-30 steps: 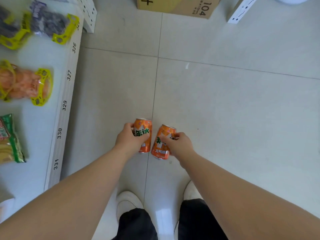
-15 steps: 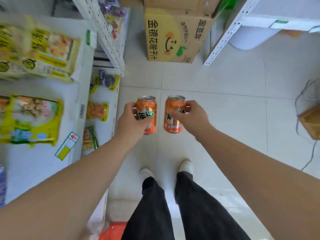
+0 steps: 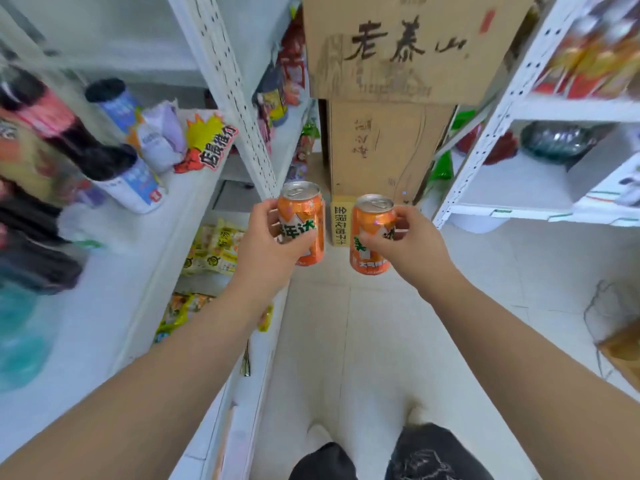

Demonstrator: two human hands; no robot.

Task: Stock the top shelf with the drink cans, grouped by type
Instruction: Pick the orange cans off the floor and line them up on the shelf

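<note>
I hold two orange drink cans upright in front of me over the aisle floor. My left hand (image 3: 268, 245) grips the left orange can (image 3: 304, 216) around its side. My right hand (image 3: 408, 244) grips the right orange can (image 3: 372, 233) from the right. The cans sit side by side with a small gap between them, and both have unopened pull-tab tops. White shelving (image 3: 228, 74) rises on my left; its top shelf is out of view.
The left shelves (image 3: 138, 271) carry bottles, tubs and snack packets. Stacked cardboard boxes (image 3: 398, 50) stand straight ahead at the aisle's end. Another white shelf unit (image 3: 502, 109) with goods stands on the right. A brown box (image 3: 623, 348) sits on the floor at far right.
Both hands have risen with the cans, from low near the floor to chest height. My view has tilted up, bringing the shelves and stacked boxes into sight.
</note>
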